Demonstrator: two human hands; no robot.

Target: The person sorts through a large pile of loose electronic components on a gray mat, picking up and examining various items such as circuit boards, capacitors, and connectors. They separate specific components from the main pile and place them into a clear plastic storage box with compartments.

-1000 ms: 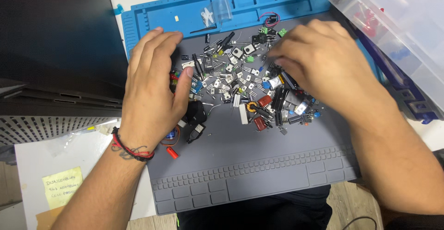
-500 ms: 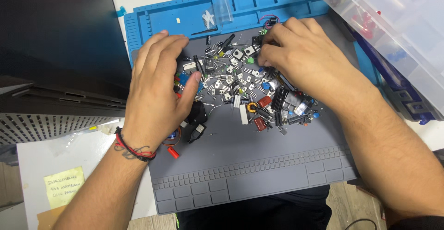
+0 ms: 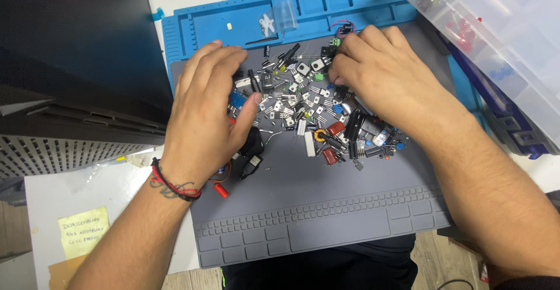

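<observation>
Here, the largest thing is the dark grey silicone work mat point(image 3: 326, 208), filling the centre and lower middle of the frame, with rows of shallow moulded pockets along its bottom edge. Behind it, across the upper middle, lies a bright blue silicone tray mat point(image 3: 233, 19) with small square compartments. A clear plastic compartment box point(image 3: 496, 27) holding red and blue parts slants down the upper right corner, and a black flat panel point(image 3: 76, 45) fills the upper left.

On the grey mat, in the middle of the frame, spreads a loose pile of small electronic components point(image 3: 303, 106): black transistors with metal legs, red capacitors, green terminal blocks, a copper-wound coil.

The left hand point(image 3: 207, 121) lies palm down over the left edge of the pile, fingers spread and slightly bent, thumb touching the parts; it grips nothing that shows. A red and black cord bracelet point(image 3: 174, 184) circles its wrist.

The right hand point(image 3: 379, 74) rests on the upper right of the pile, fingers curled together at the fingertips beside a green terminal block point(image 3: 333, 41); whether they pinch a part I cannot tell.

A small red cylindrical cap point(image 3: 220, 190) lies on the mat just below the left wrist.
</observation>
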